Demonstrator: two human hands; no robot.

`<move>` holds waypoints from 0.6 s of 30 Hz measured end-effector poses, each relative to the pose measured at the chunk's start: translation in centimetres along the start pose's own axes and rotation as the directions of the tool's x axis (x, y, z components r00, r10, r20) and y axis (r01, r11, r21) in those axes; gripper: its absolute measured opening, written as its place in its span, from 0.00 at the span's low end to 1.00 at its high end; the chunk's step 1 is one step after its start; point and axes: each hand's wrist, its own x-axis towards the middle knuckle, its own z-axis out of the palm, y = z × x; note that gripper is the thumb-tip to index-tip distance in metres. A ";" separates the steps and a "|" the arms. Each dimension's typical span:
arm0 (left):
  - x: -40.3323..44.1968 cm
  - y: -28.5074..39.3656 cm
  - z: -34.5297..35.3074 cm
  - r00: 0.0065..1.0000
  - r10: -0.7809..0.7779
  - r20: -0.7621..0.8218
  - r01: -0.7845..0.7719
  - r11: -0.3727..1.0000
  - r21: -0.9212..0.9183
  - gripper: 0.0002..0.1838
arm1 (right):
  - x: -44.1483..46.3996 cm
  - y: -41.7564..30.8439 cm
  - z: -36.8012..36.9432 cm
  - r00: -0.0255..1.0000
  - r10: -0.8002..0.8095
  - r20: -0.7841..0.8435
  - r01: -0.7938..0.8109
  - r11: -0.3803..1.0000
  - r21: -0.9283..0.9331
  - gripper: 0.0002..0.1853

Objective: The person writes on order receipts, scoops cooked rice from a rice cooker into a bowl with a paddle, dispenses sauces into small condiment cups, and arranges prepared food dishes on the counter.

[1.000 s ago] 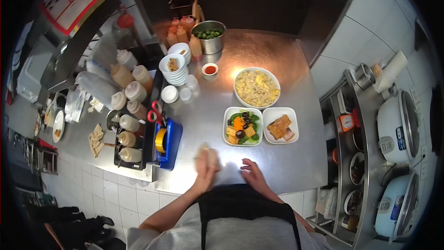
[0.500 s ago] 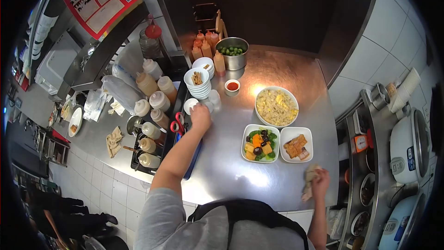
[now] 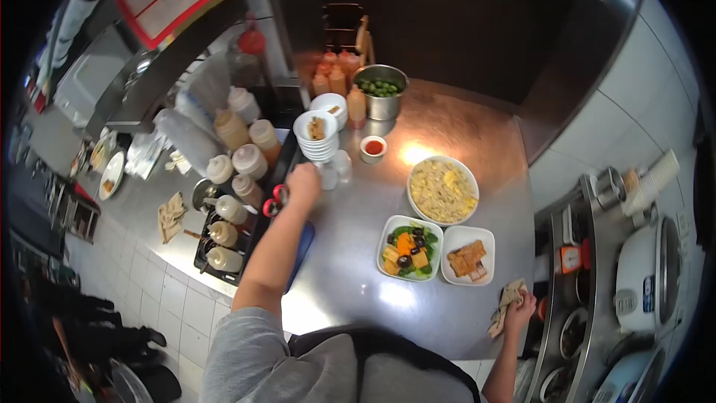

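Note:
My left hand [image 3: 303, 185] reaches to the left edge of the steel counter, its fingers curled downward beside red-handled scissors [image 3: 273, 202]. What its fingers hold, if anything, is hidden. Just right of it are small clear cups [image 3: 341, 166], with a stack of white bowls [image 3: 318, 148] behind. At the counter's front right, my right hand [image 3: 520, 310] grips a beige cloth [image 3: 507, 304]. Between the hands sit a round bowl of fried rice [image 3: 443, 189], a square dish of vegetables and tofu-like cubes [image 3: 409, 248], and a square dish of browned, sliced meat [image 3: 468, 256].
A small cup of red sauce [image 3: 374, 149] and a metal pot of green vegetables [image 3: 382, 91] stand farther back. Squeeze bottles [image 3: 250, 162] crowd the left side. Shelves with rice cookers [image 3: 646, 269] line the right. Another person's dark-clothed legs [image 3: 104, 328] show at lower left.
The view has shifted and tilted. My left hand has come nearer the scissors, and the small white dish beside it no longer shows. My right hand, still gripping the cloth, has moved toward the right edge.

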 end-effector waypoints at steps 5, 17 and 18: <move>-6.9 5.9 0.7 0.935 0.349 0.062 -0.324 0.913 -0.247 0.07 | 0.0 -1.3 0.9 0.999 0.010 0.034 -0.006 0.994 -0.106 0.21; -10.4 7.5 6.8 0.750 0.643 0.152 -0.592 0.756 -0.278 0.26 | 3.7 -15.0 -0.5 0.988 -0.102 -0.119 0.086 0.988 -0.125 0.34; -11.7 6.8 2.8 0.728 0.638 0.252 -0.520 0.753 -0.404 0.31 | 4.2 -19.5 -0.9 0.970 -0.220 -0.102 0.231 0.967 0.109 0.32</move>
